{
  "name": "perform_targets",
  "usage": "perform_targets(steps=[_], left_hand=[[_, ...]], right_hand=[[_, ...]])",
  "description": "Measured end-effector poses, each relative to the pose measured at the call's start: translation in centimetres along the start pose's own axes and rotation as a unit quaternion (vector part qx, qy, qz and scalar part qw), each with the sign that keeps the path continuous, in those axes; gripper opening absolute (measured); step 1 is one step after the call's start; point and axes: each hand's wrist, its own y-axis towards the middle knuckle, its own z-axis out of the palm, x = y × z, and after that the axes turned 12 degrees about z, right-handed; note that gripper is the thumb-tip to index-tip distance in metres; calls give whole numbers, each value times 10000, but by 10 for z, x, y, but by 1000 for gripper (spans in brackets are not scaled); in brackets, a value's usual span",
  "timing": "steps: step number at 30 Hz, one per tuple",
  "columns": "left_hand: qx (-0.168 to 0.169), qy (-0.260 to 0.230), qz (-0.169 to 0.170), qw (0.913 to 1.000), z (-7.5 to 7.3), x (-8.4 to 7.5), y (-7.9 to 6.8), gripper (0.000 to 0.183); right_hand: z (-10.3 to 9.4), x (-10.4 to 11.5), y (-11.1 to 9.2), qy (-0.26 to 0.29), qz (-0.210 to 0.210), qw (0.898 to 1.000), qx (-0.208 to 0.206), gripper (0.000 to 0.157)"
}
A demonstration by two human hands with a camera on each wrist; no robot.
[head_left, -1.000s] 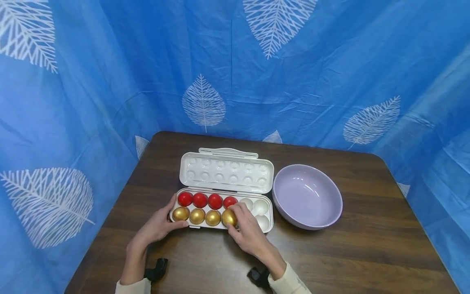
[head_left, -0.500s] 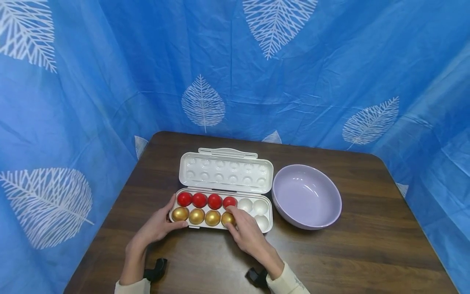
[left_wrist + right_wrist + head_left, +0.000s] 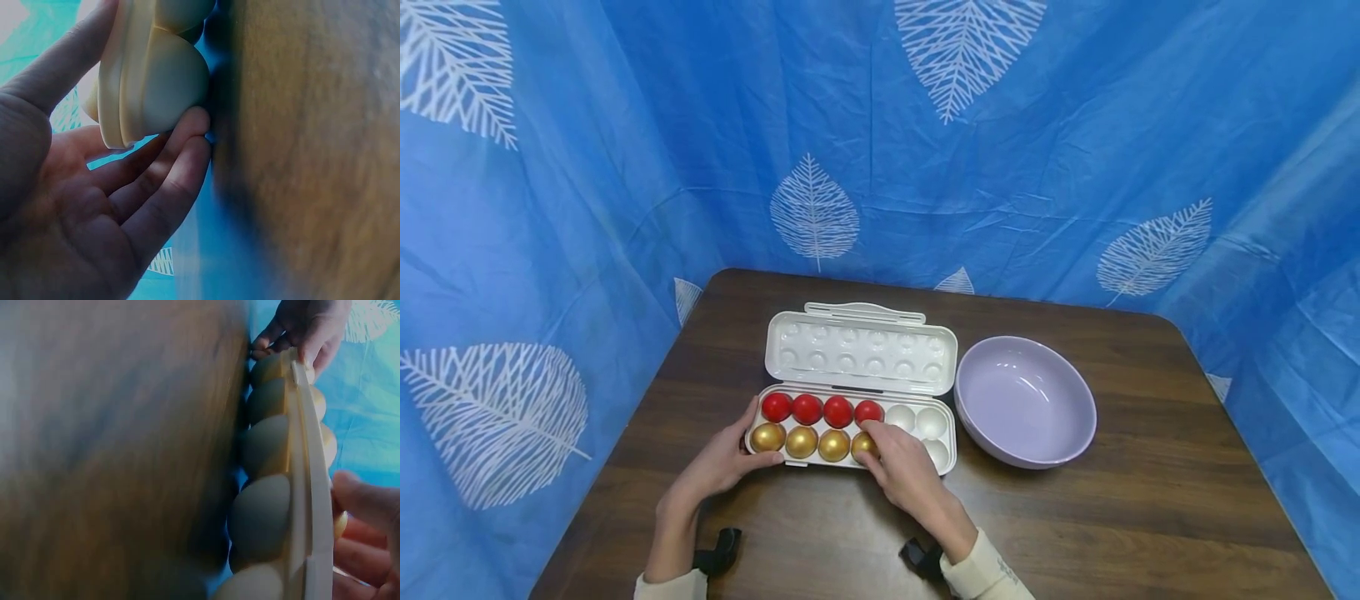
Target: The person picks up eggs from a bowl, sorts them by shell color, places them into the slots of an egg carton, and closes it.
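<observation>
A white plastic egg box [image 3: 932, 423] lies unfolded on the table, its lid [image 3: 861, 352] leaning back behind the tray. Red eggs [image 3: 807, 408] sit in the back row and gold eggs [image 3: 801, 442] in the front row, filling the left and middle cups. My left hand [image 3: 722, 457] grips the tray's left end, thumb at the front corner; in the left wrist view its fingers reach under the cups [image 3: 175, 87]. My right hand [image 3: 906, 467] pinches the rightmost gold egg [image 3: 862, 444], which sits in its front-row cup, partly hidden by the fingers. Several right-hand cups hold nothing.
A lilac bowl [image 3: 1026, 400] with nothing in it stands just right of the egg box. The brown wooden table [image 3: 1150, 500] reaches back to a blue curtain [image 3: 880, 208] with white leaf prints. Black wrist mounts [image 3: 722, 550] sit at both wrists.
The right hand has shifted slightly left and down, and its gold egg now sits lower in the cup. The left hand has kept its hold on the tray.
</observation>
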Motion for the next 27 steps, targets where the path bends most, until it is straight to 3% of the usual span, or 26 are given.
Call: perform_targets(steps=[7, 10, 12, 16, 19, 24, 27], left_hand=[[39, 26, -56, 10000, 2, 3, 0, 109], [22, 26, -116, 9999, 2, 2, 0, 109], [13, 38, -117, 9999, 3, 2, 1, 109], [26, 136, -17, 9999, 4, 3, 2, 108], [-8, 184, 79, 9998, 4, 4, 4, 108], [-23, 221, 20, 9998, 6, 7, 6, 110], [-35, 203, -100, 9997, 6, 8, 4, 111]], right_hand=[[-17, -3, 20, 377, -260, 9960, -765, 20], [-32, -6, 43, 519, -119, 9930, -1053, 20], [-42, -9, 61, 397, 158, 9927, -1128, 30], [-56, -18, 93, -316, 877, 9928, -753, 57], [-59, -25, 110, -930, 1319, 9864, -298, 72], [-57, -28, 120, -1119, 1723, 9784, 215, 77], [-54, -25, 116, -953, 1641, 9818, 123, 73]])
